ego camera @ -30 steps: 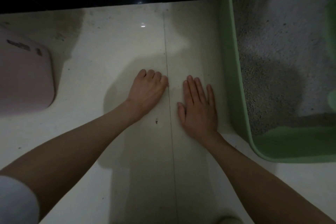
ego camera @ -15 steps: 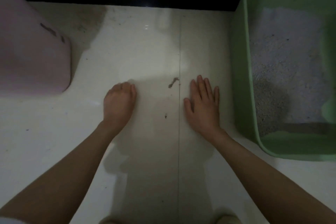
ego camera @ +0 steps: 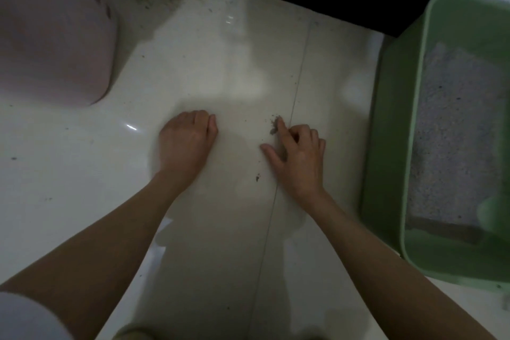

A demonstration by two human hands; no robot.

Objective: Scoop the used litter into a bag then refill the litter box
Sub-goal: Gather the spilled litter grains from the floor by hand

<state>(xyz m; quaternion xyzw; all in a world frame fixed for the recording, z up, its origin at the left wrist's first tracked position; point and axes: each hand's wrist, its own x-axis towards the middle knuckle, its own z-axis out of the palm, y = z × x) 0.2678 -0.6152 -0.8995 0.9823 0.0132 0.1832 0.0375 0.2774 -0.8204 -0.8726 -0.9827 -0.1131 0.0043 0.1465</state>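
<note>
While the left hand (ego camera: 186,143) rests on the floor (ego camera: 220,69) with fingers curled and holding nothing, the right hand (ego camera: 298,157) extends its forefinger to a small clump of spilled litter (ego camera: 274,125) beside the tile seam; its other fingers are bent. The green litter box (ego camera: 392,146) sits by the floor's right edge. Best to gather the crumbs gently toward the palm so they do not scatter.

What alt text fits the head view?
The right hand touches a small litter clump on the tile floor with its index finger; the left hand rests curled beside it. A green litter box sits at right.
</note>
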